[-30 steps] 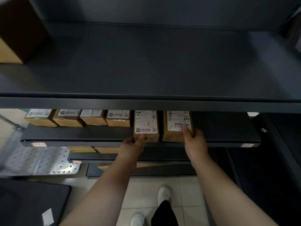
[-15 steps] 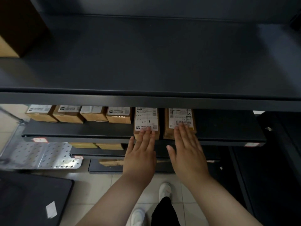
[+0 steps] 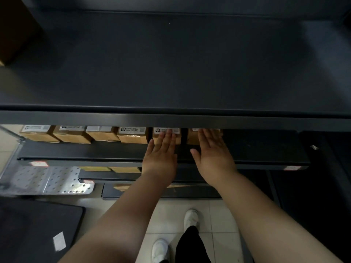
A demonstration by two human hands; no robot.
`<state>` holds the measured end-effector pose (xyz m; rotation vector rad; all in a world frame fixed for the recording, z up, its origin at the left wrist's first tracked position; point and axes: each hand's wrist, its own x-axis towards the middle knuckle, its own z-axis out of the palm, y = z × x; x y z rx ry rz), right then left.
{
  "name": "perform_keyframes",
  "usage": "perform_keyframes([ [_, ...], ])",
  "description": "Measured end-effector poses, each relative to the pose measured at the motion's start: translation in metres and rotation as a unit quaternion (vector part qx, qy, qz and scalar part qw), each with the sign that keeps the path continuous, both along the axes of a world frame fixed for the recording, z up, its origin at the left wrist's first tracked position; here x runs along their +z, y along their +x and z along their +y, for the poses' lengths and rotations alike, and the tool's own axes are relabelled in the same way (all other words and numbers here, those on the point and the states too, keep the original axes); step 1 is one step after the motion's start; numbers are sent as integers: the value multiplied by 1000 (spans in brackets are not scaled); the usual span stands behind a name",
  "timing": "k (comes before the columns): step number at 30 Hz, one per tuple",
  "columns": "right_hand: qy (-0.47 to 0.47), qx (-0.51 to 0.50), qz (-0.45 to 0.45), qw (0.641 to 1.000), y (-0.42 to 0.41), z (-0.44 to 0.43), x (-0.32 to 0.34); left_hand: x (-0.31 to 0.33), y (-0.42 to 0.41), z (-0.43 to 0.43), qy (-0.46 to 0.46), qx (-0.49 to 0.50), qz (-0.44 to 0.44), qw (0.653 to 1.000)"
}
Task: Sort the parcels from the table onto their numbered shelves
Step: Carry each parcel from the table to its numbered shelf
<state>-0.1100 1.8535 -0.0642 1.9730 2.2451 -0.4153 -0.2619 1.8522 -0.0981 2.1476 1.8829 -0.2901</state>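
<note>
Looking down from the head, a dark shelf (image 3: pixel 95 152) holds a row of six brown parcels with white labels on top. At the left of the row four parcels (image 3: pixel 72 134) sit side by side. The left hand (image 3: pixel 160 160) is flat, its fingers straight and close together, and the tips touch the front of the fifth parcel (image 3: pixel 178 139). It grips nothing. The right hand (image 3: pixel 214 158) is flat too, fingers straight, thumb out to the side, and its tips touch the sixth parcel (image 3: pixel 191 139), the last one on the right. It grips nothing either. A small gap shows between these two parcels. All six stand far back on the shelf, partly hidden under the wide top shelf (image 3: pixel 171 63) above. A big brown box (image 3: pixel 15 29) sits at the far left of that top shelf. Lower down, a shiny metal plate with holes (image 3: pixel 47 180) is at the left, and white shoes (image 3: pixel 190 219) stand on the pale floor
</note>
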Motion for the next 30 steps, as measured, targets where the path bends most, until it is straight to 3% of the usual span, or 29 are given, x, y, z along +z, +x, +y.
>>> perform_keyframes([
  [8, -22, 6, -4, 1000, 5, 9, 0, -1, 2, 5, 6, 3, 9, 1000],
  [16, 48, 21, 17, 998, -3, -32, -7, 10, -8, -36, 57, -49, -22, 997],
  [23, 36, -48, 24, 998, -21, -102, -5, 21, -15, -76, 57, -130, -5, 990],
  [30, 46, -184, 7, 982, -9, -193, -2, 25, 6, -124, 78, -243, -46, 966],
])
